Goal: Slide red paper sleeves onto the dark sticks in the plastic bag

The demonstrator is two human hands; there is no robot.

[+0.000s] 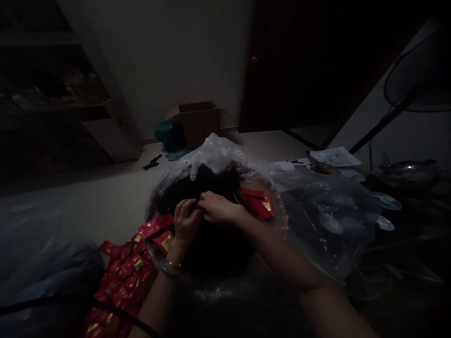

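Note:
My left hand and my right hand meet over a dark heap of loose, fine-looking material, perhaps tea leaves. Fingers on both hands are bent and pinched together, their tips nearly touching; whatever they hold is too dark to make out. The heap sits in a round container lined with a clear plastic bag. Inside its right edge lie red packets with a gold patch. More red packets rest on the left rim, close to my left wrist.
Many red-and-gold packets are piled left of the container. Clear plastic sheeting spreads to the right, near a teapot-like metal vessel. A cardboard box stands by the wall, and a fan is at right.

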